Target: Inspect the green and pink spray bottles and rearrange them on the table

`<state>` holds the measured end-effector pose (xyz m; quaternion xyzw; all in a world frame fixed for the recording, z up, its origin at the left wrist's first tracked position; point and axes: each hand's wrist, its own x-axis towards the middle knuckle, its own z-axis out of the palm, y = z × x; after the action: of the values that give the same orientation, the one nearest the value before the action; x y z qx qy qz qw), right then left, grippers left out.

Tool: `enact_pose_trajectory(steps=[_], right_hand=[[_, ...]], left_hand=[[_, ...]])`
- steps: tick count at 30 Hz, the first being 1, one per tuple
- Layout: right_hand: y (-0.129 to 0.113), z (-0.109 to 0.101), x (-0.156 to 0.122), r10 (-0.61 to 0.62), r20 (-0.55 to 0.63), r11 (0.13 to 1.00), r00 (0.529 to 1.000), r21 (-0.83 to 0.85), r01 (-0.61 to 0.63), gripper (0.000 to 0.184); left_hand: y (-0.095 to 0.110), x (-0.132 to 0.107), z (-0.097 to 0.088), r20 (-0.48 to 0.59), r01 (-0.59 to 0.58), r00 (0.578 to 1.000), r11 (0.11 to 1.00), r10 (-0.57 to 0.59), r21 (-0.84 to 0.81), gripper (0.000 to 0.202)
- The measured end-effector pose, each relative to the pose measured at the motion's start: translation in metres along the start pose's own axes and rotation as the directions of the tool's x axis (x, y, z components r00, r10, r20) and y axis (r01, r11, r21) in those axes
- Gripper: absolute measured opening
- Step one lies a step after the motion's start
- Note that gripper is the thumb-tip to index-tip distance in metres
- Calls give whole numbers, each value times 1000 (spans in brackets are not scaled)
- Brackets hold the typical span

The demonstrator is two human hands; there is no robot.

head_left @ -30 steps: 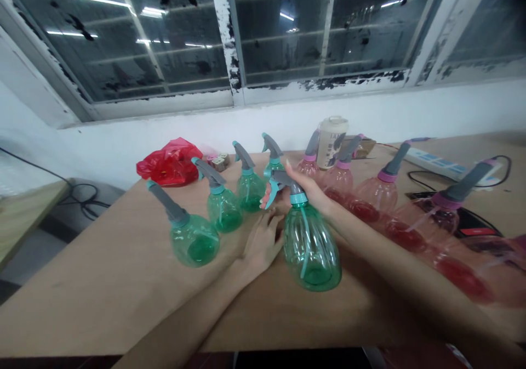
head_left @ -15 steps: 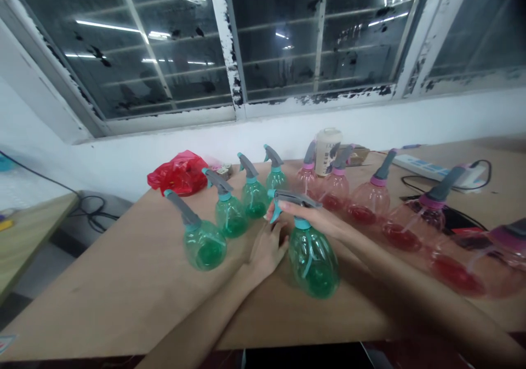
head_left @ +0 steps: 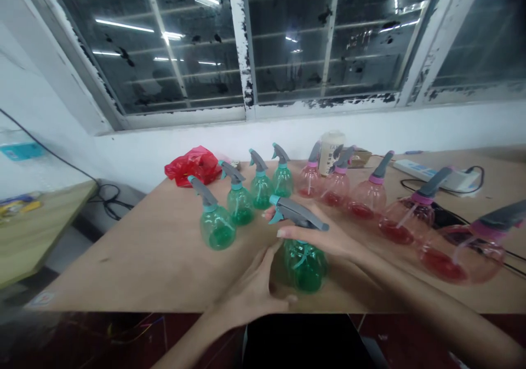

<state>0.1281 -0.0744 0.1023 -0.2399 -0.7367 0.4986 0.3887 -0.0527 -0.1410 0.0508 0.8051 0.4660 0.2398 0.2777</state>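
My right hand (head_left: 324,238) is closed over the neck of the spray bottle (head_left: 306,265), just under its grey trigger, and my left hand (head_left: 252,289) cups the green belly from the side. The bottle stands near the front edge of the worktop (head_left: 143,259). I should keep it upright and steady the base (the plastic looks slippery), clear of the green bottles (head_left: 217,229) and pink bottles (head_left: 364,199). A second ago it stood farther back between the two rows, with my left hand lying flat beside it.
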Motion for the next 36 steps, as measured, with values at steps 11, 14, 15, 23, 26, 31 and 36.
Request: enact_pose_trajectory(steps=[11,14,15,23,26,31,36], right_hand=[[-5,116,15,-31,-45,996,999,82,35,41],[-6,126,23,-134,51,991,990,-12,134,63],[-5,126,25,-169,83,983,982,-53,173,71],[26,101,38,-240,-169,936,956,-302,181,28],[43,92,51,-248,-251,911,936,-390,137,27],[57,97,72,-303,-231,853,925,-499,155,39],[54,114,89,-323,-210,767,923,-629,126,44]], left_hand=[[-16,-73,14,-526,198,831,980,-183,-27,68],[-21,-85,1,-610,222,771,975,-184,-14,60],[-22,-89,-5,-624,239,754,971,-205,-30,58],[-60,-103,-54,-679,394,616,903,-398,-172,64],[-68,-99,-63,-651,408,614,886,-445,-221,64],[-71,-88,-61,-627,327,653,905,-425,-273,70],[-74,-85,-58,-625,293,659,908,-418,-298,74]])
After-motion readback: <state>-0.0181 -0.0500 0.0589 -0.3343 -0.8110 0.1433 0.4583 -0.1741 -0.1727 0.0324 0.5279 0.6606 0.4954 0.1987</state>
